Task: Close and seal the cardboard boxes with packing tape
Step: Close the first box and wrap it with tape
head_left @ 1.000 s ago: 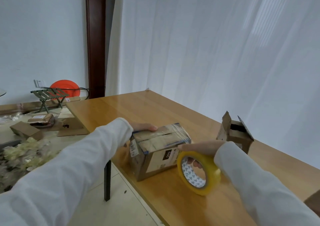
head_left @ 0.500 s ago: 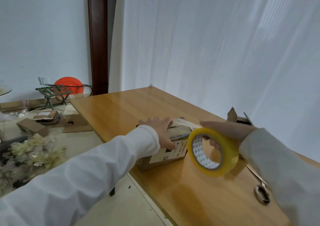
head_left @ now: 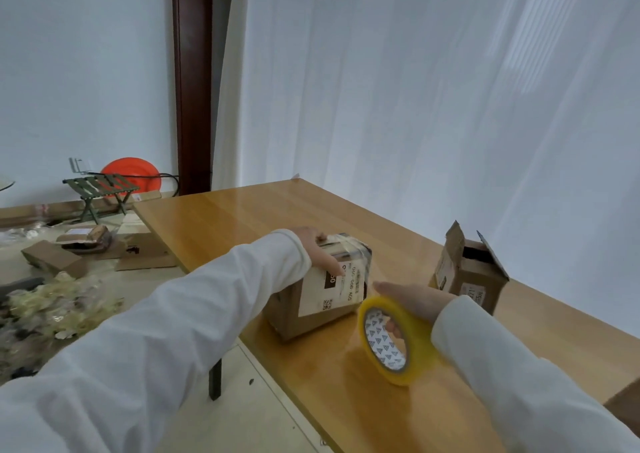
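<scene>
A: Where's the box?

B: The taped cardboard box (head_left: 323, 289) sits on the wooden table (head_left: 221, 224), close to the near-left edge, with a white printed label facing the camera. Clear tape already shines across its top.

A: And the left hand?

B: The left hand (head_left: 320, 251) lies over the box's top left corner, with the thumb reaching down onto the label face. It presses the box rather than wrapping round it.

A: The right?

B: The right hand (head_left: 412, 300) grips the yellow tape roll (head_left: 394, 340), fingers threaded through the core and curled on the rim. The roll stands on edge just right of the box, low over the table; whether it touches the wood, I cannot tell.

A: Anything else on the table?

B: A second cardboard box (head_left: 467, 272) further right, flaps standing open, well apart from the first one.

A: Beyond the table?

B: On the floor at left, flat cardboard pieces (head_left: 145, 255), a small green folding stool (head_left: 100, 189) and an orange disc (head_left: 133, 172) against the wall.
</scene>
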The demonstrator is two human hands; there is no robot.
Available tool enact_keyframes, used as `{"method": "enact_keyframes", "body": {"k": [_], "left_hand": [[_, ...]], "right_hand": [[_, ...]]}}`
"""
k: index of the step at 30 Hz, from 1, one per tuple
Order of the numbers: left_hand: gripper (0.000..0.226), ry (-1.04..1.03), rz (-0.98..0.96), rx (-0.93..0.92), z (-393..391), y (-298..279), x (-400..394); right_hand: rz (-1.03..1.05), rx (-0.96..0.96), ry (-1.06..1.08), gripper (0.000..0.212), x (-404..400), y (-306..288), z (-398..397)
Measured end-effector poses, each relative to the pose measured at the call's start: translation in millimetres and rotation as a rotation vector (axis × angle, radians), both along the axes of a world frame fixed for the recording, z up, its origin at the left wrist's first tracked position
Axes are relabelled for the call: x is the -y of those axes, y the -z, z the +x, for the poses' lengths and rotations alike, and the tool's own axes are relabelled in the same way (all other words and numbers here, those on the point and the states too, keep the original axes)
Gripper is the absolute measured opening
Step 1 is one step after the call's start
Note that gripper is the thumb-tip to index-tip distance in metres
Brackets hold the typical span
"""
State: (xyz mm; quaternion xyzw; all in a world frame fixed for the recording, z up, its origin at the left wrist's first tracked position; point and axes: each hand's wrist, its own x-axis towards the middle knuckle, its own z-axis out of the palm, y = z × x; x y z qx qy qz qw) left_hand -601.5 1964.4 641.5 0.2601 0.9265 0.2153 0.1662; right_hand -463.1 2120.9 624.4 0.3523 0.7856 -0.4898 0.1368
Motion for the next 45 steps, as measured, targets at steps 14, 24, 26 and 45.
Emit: {"method": "enact_keyframes", "body": {"k": [14, 24, 26, 45], "left_hand": [[0.053, 0.242, 0.025, -0.286, 5, 16, -2], [0.058, 0.270, -0.216, -0.522, 9, 13, -7], [0.059, 0.281, -0.273, -0.503, 8, 14, -9], [0.072, 0.237, -0.031, -0.231, -10, 18, 7]], "right_hand": [[-0.072, 0.004, -0.021, 0.055, -6, 2, -8], [-0.044, 0.021, -0.018, 0.056, -10, 9, -12], [-0.037, 0.019, -0.010, 0.054, -10, 11, -13], [-0.012, 0.032, -0.128, 0.049, -18, 8, -6]]}}
